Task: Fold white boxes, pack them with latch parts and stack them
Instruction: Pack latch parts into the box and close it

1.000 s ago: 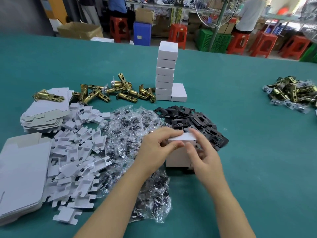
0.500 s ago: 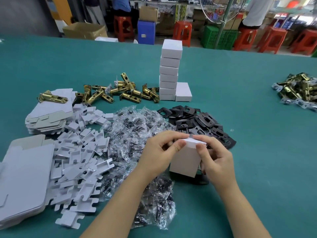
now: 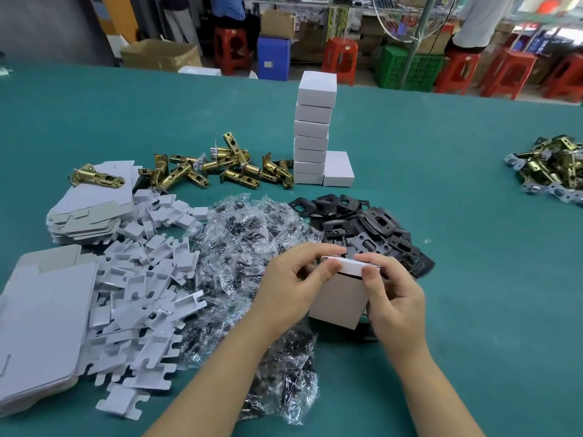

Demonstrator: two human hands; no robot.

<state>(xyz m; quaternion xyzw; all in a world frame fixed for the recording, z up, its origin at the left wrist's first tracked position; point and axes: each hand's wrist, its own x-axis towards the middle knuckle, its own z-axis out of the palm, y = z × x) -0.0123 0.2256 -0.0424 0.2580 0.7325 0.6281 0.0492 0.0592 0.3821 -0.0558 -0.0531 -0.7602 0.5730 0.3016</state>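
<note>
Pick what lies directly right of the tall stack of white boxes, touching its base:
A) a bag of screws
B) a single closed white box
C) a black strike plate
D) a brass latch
B: a single white box sits on the green table against the foot of the stack of white boxes; the brass latches lie to the stack's left and the black plates nearer the person.
</note>
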